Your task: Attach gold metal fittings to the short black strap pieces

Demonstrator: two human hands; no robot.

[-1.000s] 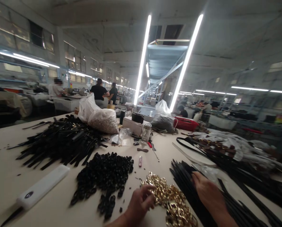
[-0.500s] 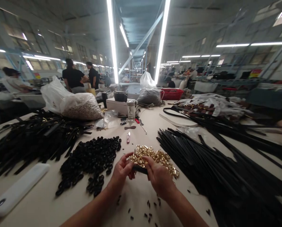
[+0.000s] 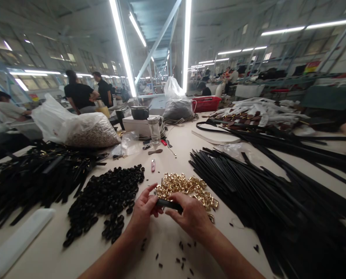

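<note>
Between my two hands a short black strap [image 3: 169, 204] is stretched, just in front of a heap of gold buckles [image 3: 184, 184]. My left hand [image 3: 145, 205] pinches its left end between thumb and fingers. Around its right end my right hand [image 3: 190, 215] is closed, thumb below and fingers above; that end is hidden in the hand. To the left lies a pile of small black loops [image 3: 105, 197]. A bundle of long black straps [image 3: 228, 186] fans out on the right. Several tiny black pieces [image 3: 182, 259] are scattered on the table near my forearms.
A white flat bar [image 3: 21, 240] lies at the front left, below a heap of black straps [image 3: 45, 170]. Small pink-handled snips [image 3: 153, 165], a glass jar [image 3: 154, 131] and a filled plastic bag [image 3: 88, 130] stand or lie farther back. A red basket [image 3: 206, 104] is at the back.
The camera view has turned slightly, shifting the scene left and up. My right hand's fingers have opened wider around the strap's right end; my left hand still pinches the left end.
</note>
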